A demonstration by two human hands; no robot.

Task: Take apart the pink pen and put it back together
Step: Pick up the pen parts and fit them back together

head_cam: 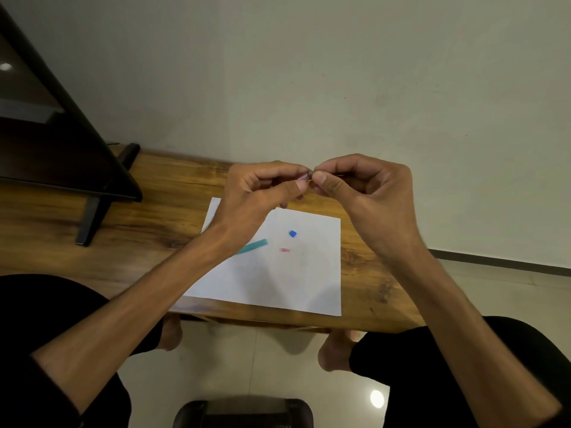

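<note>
Both hands are raised together above the far edge of a white sheet of paper (272, 273), fingertips almost meeting. The left hand (259, 193) has its fingers curled and pinches a small pink pen part (304, 177) between thumb and forefinger; only a sliver of it shows. The right hand (367, 193) is curled too, its thumb and forefinger pinched at the other end of that same piece, with something thin running back under its fingers that I cannot make out.

On the paper lie three loose bits, well apart from one another: one teal pen piece (255, 246) partly hidden by the left wrist, one small blue cap-like bit (292, 233), and one short pink piece (285, 250). The paper rests on one wooden table (154, 217).
</note>
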